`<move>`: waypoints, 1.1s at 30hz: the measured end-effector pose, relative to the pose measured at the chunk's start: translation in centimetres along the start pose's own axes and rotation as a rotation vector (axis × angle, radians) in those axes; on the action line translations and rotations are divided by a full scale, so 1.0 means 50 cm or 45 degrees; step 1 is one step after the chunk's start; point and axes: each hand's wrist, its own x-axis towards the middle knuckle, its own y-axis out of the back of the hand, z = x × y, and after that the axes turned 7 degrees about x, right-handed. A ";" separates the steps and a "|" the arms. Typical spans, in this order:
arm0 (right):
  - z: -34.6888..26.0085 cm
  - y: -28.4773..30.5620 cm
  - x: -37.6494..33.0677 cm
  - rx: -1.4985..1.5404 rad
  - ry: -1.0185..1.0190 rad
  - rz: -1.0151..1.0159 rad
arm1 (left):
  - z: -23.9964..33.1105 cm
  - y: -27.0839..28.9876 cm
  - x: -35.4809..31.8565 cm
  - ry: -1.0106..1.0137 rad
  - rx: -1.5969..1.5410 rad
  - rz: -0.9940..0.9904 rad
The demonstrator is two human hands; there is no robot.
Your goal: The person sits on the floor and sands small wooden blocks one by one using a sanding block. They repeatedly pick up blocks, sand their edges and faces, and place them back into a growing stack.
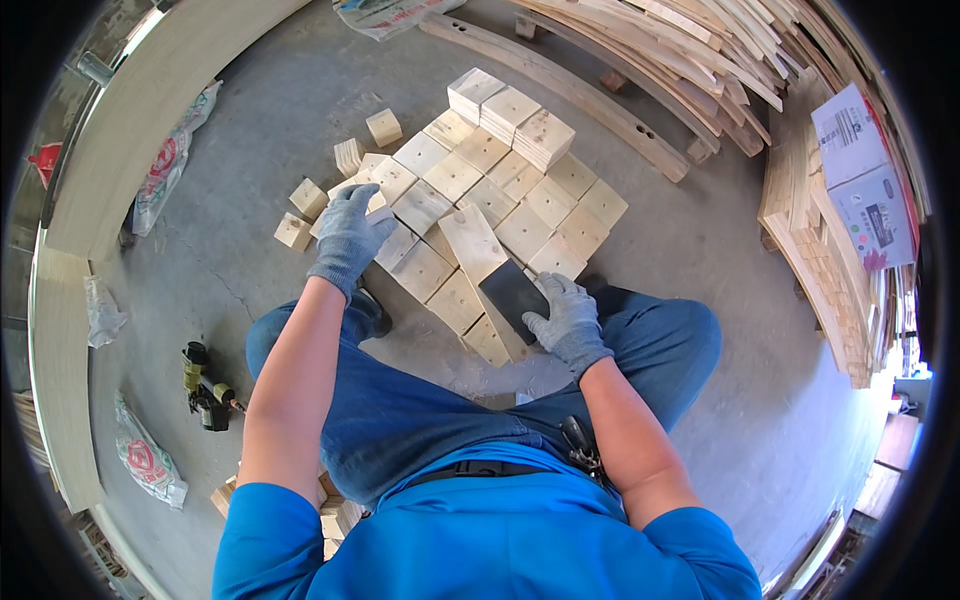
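Note:
Many square wooden blocks [452, 176], most with a small dark dot on top, stand close together on the floor before me. My left hand [350, 238], in a grey glove, is closed around a pale wooden block [376, 200] at the group's left edge; the fingers partly hide it. My right hand [568, 318], also gloved, grips the near right edge of a flat black rectangular piece [508, 300], its exact kind unclear. That piece lies over the near end of a longer wooden board [470, 240], which slants across the block tops.
Loose blocks [292, 232] lie left of the group; taller ones [540, 138] rise at its far right. A nail gun [206, 388] and plastic bags [148, 458] are on the floor at left. A long beam [570, 85], stacked planks [690, 60] and a white carton [865, 190] are to the right.

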 end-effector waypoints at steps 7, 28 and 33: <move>0.014 -0.009 0.007 0.044 0.001 0.061 | 0.012 -0.037 0.048 0.121 0.111 -0.131; 0.025 -0.020 0.030 0.133 -0.054 0.023 | -0.091 -0.102 0.111 0.275 -0.145 0.161; 0.033 -0.020 0.029 0.196 -0.046 0.095 | -0.110 -0.025 0.116 0.650 -0.923 0.334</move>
